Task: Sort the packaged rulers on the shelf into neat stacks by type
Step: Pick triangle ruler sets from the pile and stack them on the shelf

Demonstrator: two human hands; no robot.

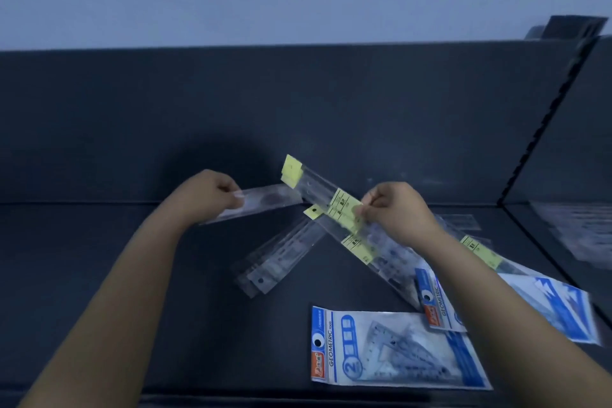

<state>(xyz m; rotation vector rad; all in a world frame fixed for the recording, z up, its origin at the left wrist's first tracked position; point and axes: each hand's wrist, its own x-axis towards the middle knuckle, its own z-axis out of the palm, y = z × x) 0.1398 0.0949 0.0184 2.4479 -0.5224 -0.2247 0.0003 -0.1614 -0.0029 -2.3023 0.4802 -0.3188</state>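
My left hand [212, 194] grips one end of a clear-sleeved ruler [265, 202], held above the dark shelf [132, 258]. My right hand [394, 212] pinches a yellow-labelled ruler pack [318, 189] by its middle, lifted and slanting up to the left. Beneath them lie a clear ruler pack [281, 258] and more yellow-labelled rulers [364, 248], crossing each other. A blue and white geometric set pack [394, 348] lies flat at the front. A second such pack [437, 301] and a third [556, 308] sit under my right forearm.
The shelf has a dark back wall [298, 116] and a slotted upright divider [546, 122] on the right. Beyond the divider, blurred clear packs [576, 228] lie in the neighbouring bay. The shelf's front edge [265, 397] runs along the bottom.
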